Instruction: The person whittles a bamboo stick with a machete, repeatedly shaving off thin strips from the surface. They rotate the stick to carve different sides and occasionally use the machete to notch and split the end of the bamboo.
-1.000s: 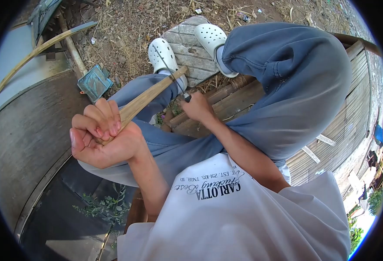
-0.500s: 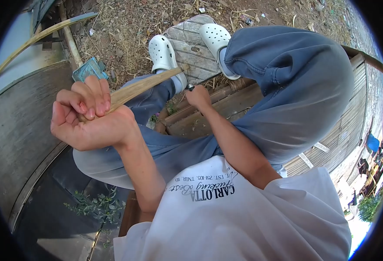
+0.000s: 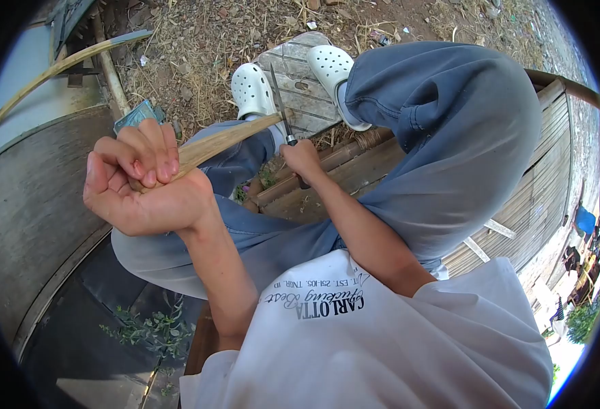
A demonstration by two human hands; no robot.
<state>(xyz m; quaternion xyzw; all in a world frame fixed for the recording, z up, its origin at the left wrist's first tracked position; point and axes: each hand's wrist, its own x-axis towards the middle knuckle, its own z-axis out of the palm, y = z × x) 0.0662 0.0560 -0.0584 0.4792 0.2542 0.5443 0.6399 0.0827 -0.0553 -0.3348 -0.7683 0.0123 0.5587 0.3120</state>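
My left hand point(image 3: 153, 180) is closed around one end of a pale, shaved wooden stick point(image 3: 221, 141), palm turned up. A small red mark shows on one of its fingers. The stick slants up to the right, its far end near my shoe. My right hand point(image 3: 302, 160) grips the dark handle of a knife point(image 3: 281, 105). The narrow blade points up and away, beside the stick's far end; whether they touch I cannot tell. Behind the blade lies a worn slatted wooden board point(image 3: 303, 88), with my white clogs point(image 3: 252, 90) resting on it.
A long curved wooden strip point(image 3: 57, 68) leans at the upper left. A bluish plastic box point(image 3: 139, 114) lies near my left hand. A bamboo bench point(image 3: 518, 218) is under and beside me. A leafy plant point(image 3: 156, 330) grows at lower left. Dry litter covers the ground point(image 3: 197, 48).
My right hand has turned and shifted slightly left, and the knife's blade, hardly visible before, now shows upright at the stick's end. The stick's far end has dropped slightly.
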